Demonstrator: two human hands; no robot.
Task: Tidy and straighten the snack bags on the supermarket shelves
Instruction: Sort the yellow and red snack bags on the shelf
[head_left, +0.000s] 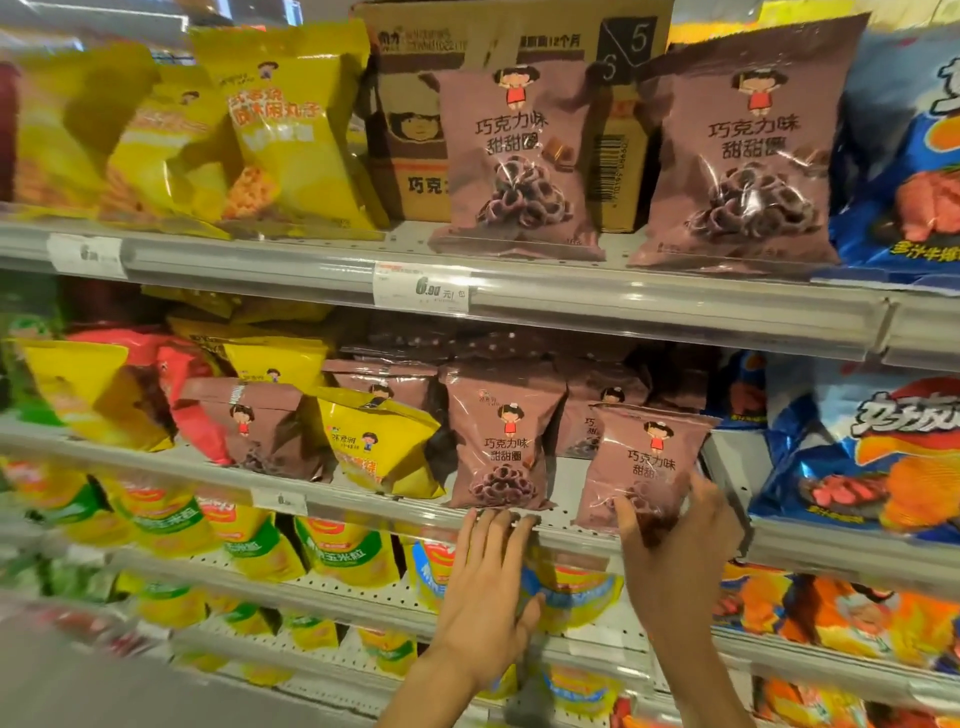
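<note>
1. Holding a brown bag (644, 467) with our right hand (675, 540): thumb across the front low down, fingers curled round its right edge. It stands upright at the front edge of the middle shelf (566, 519), toward the right end of the brown row.
2. Our left hand (488, 587) is flat and spread, holding nothing, fingertips at the front edge of that shelf, right under a second brown bag (498, 441), which also stands upright just left of the held one.
3. Further left on the same shelf it's kinda messy: a tilted yellow bag (379, 441), then another brown one (260, 431) leaning over, with a red bag (176, 374) behind it.
4. Up on the top shelf (675, 306), two big brown bags (519, 161) stand in front of a cardboard box (410, 93), with a price tag (421, 288) on the front rail below them.
5. Blue bags (857, 452) sit at the right end.
</note>
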